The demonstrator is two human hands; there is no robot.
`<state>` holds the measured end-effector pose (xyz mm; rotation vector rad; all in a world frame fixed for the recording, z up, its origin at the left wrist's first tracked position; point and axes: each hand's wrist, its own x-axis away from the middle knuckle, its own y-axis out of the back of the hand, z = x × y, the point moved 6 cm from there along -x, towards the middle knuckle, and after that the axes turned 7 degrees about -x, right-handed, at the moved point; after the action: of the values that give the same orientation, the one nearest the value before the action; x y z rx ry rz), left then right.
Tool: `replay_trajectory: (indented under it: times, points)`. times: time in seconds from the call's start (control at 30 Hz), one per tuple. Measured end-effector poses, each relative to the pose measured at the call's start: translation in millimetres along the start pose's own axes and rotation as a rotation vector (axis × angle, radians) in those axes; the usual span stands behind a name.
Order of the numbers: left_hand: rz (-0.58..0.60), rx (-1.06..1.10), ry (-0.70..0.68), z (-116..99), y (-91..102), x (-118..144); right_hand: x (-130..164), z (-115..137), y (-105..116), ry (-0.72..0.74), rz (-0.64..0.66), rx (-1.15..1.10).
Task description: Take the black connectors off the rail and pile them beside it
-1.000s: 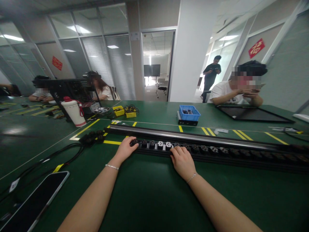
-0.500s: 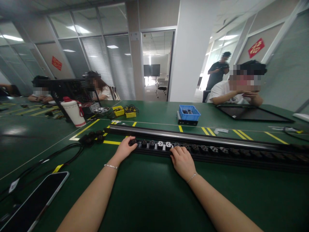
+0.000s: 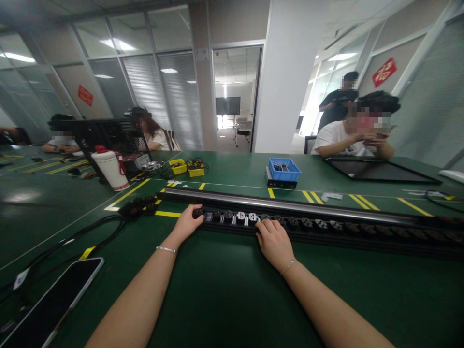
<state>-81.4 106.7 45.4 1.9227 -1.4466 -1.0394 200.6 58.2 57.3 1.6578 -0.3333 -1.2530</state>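
A long black power strip (image 3: 226,228) lies across the table with a row of black and white sockets in it. At its left end my left hand (image 3: 187,224) is closed, thumb and fingers pinching a small black round part (image 3: 197,212) that looks like a socket piece. Fingers curled, my right hand (image 3: 274,244) grips the front side of the strip, just right of two white sockets (image 3: 247,216). Its fingertips partly cover the sockets there. Directly behind the strip runs a long black and silver rail (image 3: 261,199).
Black cables (image 3: 97,237) and a dark phone (image 3: 58,302) lie to the left. A white tumbler (image 3: 110,169) stands beyond them. Farther back are yellow bins (image 3: 196,170), a blue bin (image 3: 284,169) and a dark flat panel (image 3: 380,170). A co-worker (image 3: 339,140) sits behind that panel.
My left hand has shifted slightly left with the small black part. My right hand has stayed in place. In the background, a standing person has moved right.
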Motion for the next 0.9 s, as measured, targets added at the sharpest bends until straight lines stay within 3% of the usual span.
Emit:
replay_trajectory:
  times: [0.27, 0.53, 0.9]
  points:
    - [-0.085, 0.008, 0.014, 7.5, -1.8, -0.9, 0.1, -0.1, 0.0, -0.001, -0.01, 0.006]
    - [-0.052, -0.008, 0.132, -1.0, 4.9, 3.7, 0.4, -0.9, -0.2, 0.0, -0.014, 0.002]
    - [-0.082, 0.072, 0.155, 9.7, 2.4, 2.5, -0.1, 0.4, 1.9, -0.006, -0.01, -0.009]
